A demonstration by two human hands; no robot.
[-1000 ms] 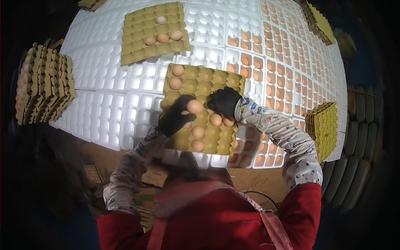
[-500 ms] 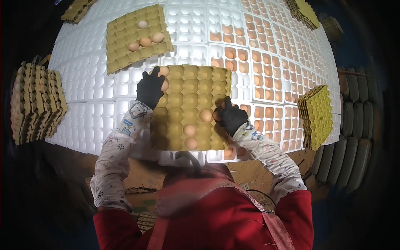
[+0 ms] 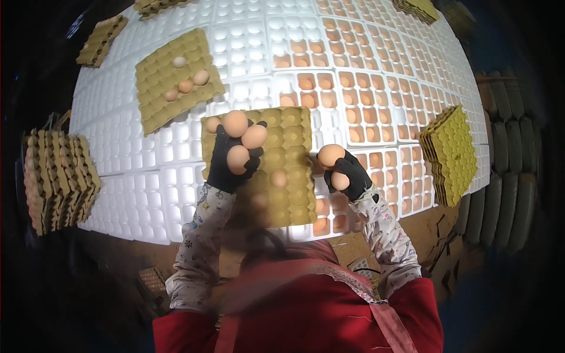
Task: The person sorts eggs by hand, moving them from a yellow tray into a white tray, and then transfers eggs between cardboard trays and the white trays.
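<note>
My left hand (image 3: 226, 162), in a black glove, is closed around three brown eggs (image 3: 236, 124) above the left part of a tan pulp egg tray (image 3: 297, 150). Two more eggs (image 3: 331, 155) sit in my right hand (image 3: 355, 176), also black-gloved, just off the tray's right edge. A few eggs stay in the tray's cups: one egg (image 3: 212, 125) by the far left corner, another egg (image 3: 278, 179) nearer the middle, and one blurred in shadow close to me. My left hand hides some of the cups.
Under everything spread white moulded trays (image 3: 138, 153), with many eggs in those on the right. Another pulp tray (image 3: 154, 109) with several eggs lies farther left. Stacked pulp trays stand left (image 3: 59, 182) and right (image 3: 450, 156). Grey bundles (image 3: 506, 135) lie beyond the right edge.
My left hand has turned up and moved slightly right, now with three eggs in it. My right hand has drawn off the tray with two eggs. Fewer eggs lie in the tray.
</note>
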